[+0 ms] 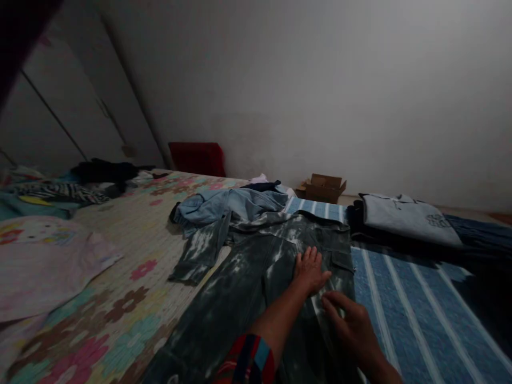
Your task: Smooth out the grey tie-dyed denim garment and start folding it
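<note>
A dark, bleach-washed denim garment (244, 288) lies spread flat on the bed in front of me. My left hand (310, 269) rests palm down on it near its upper right part, fingers spread. My right hand (352, 325) hovers just below and to the right, fingers curled over the garment's right edge; I cannot tell if it pinches the cloth. A striped sleeve (248, 360) covers my left forearm.
A light blue denim shirt (232, 205) lies crumpled behind the dark garment. A folded grey shirt (408, 218) sits on dark clothes at the right, on a blue striped cover (416, 314). Floral sheet (120, 298) at left, clothes pile (80, 184) far left, cardboard box (322, 188) by the wall.
</note>
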Demonstrator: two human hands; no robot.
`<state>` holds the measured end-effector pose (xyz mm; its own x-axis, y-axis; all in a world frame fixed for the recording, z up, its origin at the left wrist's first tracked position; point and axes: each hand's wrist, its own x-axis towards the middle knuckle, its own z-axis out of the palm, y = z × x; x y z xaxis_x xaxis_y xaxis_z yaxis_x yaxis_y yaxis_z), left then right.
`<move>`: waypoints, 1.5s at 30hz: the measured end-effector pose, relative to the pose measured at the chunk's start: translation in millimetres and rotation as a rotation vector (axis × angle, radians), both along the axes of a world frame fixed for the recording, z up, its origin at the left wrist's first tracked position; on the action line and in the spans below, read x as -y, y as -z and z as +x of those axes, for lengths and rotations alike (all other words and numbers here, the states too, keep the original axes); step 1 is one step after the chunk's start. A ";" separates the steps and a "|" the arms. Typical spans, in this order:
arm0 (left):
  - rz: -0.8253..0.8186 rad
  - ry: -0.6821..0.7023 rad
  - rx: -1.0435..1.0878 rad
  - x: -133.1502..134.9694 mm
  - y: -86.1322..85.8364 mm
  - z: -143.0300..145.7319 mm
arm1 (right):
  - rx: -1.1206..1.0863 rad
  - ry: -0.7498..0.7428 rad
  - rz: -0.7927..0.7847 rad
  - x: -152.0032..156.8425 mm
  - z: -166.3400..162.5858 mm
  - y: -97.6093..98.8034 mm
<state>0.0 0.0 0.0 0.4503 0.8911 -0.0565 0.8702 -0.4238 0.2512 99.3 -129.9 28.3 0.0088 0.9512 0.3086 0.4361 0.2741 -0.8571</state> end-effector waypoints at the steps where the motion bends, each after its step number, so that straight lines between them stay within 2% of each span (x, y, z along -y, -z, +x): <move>1: -0.002 0.002 -0.004 -0.6 0.5 0.1 | 0.077 0.049 0.110 -3.9 0.7 12.5; 4: -0.010 0.011 -0.011 -2.4 1.2 0.7 | 0.285 0.099 0.374 -8.3 0.7 43.8; 8: -0.039 0.018 -0.043 -3.9 -1.4 1.6 | 0.467 0.103 0.479 -8.8 -5.4 60.8; 14: -0.044 0.018 -0.051 -4.9 -5.4 3.0 | 0.595 0.059 0.388 -10.1 -8.0 61.8; 22: -0.043 0.001 -0.036 -5.5 -12.3 4.5 | 0.575 0.057 0.349 -7.9 -9.6 58.5; 28: 0.009 -0.067 -0.010 -20.0 -20.7 14.0 | 0.567 0.053 0.304 -9.4 -10.8 58.3; 32: 0.059 -0.076 -0.026 -34.7 -14.8 17.7 | 0.559 0.053 0.320 -11.4 -11.1 59.8; 39: 0.041 -0.049 -0.096 -45.5 -4.7 13.8 | 0.569 0.071 0.321 -12.4 -12.1 57.9; 45: 0.009 -0.039 -0.100 -41.6 -18.5 14.0 | 0.585 0.082 0.323 -13.7 -12.0 56.1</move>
<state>14.0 41.6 18.5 0.4077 0.9086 -0.0911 0.9067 -0.3911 0.1580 87.3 -116.1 -27.9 -0.1778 0.8139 0.5531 0.8340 0.4229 -0.3544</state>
